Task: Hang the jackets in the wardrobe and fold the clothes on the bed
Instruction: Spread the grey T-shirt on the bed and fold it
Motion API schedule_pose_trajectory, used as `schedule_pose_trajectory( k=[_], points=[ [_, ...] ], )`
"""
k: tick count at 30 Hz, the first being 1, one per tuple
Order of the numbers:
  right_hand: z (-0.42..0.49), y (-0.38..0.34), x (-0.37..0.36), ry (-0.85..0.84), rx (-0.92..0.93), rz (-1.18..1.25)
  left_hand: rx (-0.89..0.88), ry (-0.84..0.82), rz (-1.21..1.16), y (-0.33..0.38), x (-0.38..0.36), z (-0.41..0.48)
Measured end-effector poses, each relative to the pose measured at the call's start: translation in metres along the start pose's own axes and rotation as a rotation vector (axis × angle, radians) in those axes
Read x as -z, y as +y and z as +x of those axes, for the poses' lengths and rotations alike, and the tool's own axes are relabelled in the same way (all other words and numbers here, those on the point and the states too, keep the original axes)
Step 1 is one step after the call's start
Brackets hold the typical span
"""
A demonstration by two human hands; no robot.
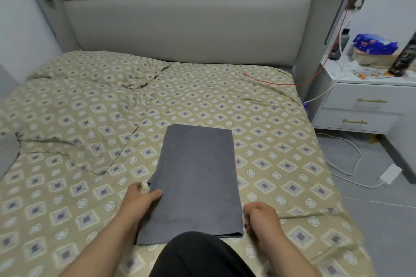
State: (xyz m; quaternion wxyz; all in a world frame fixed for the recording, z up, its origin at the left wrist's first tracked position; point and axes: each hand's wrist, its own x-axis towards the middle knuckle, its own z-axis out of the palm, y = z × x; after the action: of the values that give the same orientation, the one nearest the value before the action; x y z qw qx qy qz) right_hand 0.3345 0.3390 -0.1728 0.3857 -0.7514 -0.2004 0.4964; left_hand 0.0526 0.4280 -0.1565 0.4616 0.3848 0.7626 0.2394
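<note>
A folded dark grey garment lies flat on the patterned bed, lower centre of the frame. The left hand pinches its left edge, thumb on top. The right hand sits curled just beside its lower right corner (gripping cloth or not, I cannot tell).

A home bedroom: padded headboard, patterned bed, white nightstand.
</note>
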Motion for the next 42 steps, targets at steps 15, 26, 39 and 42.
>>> schedule_pose_trajectory(
  k=[15,26,39,42],
  points=[
    [0.002,0.008,0.003,-0.118,0.036,-0.066,-0.067,0.159,0.307,-0.028,-0.001,-0.018],
    [-0.018,-0.026,0.001,-0.056,0.194,-0.041,0.046,-0.085,-0.350,0.010,0.017,-0.041],
    [-0.070,-0.061,0.081,-0.558,0.032,0.153,0.214,-0.496,-0.713,0.007,0.058,-0.131],
    [-0.064,-0.044,0.080,-0.572,0.017,0.132,0.200,-0.595,-0.840,-0.004,0.052,-0.129]
  ],
)
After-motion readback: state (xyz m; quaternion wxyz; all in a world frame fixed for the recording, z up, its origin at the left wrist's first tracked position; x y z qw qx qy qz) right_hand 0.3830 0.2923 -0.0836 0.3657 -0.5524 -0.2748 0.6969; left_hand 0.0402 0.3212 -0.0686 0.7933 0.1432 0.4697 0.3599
